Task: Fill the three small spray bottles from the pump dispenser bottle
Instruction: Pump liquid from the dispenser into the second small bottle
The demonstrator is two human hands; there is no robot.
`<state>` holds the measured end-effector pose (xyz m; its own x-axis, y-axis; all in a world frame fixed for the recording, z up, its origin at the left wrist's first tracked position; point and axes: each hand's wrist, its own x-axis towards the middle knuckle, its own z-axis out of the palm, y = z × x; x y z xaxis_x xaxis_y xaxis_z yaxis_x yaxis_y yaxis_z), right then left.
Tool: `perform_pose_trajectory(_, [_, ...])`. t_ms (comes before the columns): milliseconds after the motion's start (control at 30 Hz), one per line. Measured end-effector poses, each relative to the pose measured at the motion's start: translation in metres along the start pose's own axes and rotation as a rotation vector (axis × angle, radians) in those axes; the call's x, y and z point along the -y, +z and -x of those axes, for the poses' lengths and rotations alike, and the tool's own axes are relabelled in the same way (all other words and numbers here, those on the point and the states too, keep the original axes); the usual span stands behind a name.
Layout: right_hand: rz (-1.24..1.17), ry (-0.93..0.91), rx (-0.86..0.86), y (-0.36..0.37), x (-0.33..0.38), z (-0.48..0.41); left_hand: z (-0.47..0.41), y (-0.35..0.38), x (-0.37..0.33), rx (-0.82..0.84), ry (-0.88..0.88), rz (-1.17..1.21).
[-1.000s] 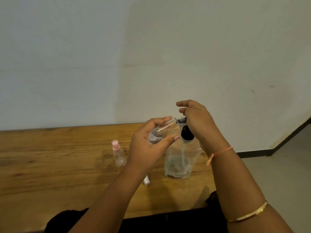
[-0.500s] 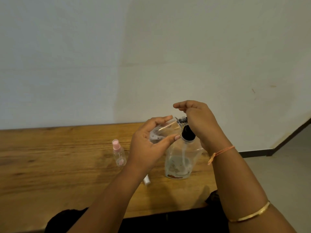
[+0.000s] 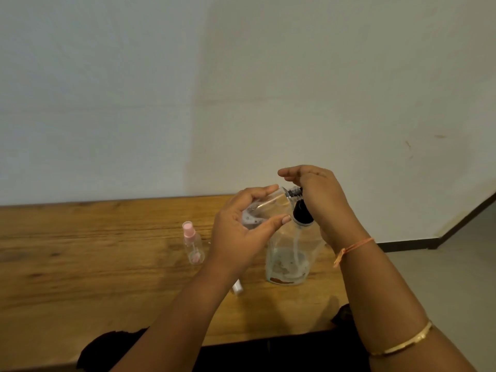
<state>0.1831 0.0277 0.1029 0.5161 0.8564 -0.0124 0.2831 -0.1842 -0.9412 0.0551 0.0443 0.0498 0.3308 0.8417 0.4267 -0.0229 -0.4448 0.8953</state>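
A clear pump dispenser bottle point(image 3: 288, 259) with a black collar stands on the wooden table point(image 3: 80, 251), holding a little liquid at its bottom. My right hand point(image 3: 319, 194) lies over its pump head, fingers bent down across the top. My left hand point(image 3: 241, 232) grips a small clear spray bottle point(image 3: 265, 206), tilted on its side with its open neck against the pump's nozzle. A second small spray bottle point(image 3: 192, 244) with a pink cap stands upright to the left. A white-tipped item point(image 3: 237, 288) peeks out under my left wrist; what it is stays hidden.
The table runs along a plain white wall and ends at the right, where grey floor and a dark skirting board point(image 3: 456, 226) show. The table's front edge is close to my body.
My right hand has shifted slightly on the pump head. The tilted spray bottle and my left hand stay at the nozzle.
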Motion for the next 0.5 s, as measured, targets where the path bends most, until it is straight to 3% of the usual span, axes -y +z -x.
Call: perform_pose_trajectory(500, [0.065,0.042,-0.03,0.0028,-0.0003,0.0026,0.0014,0.0008,0.0028,-0.005,0.006,-0.03])
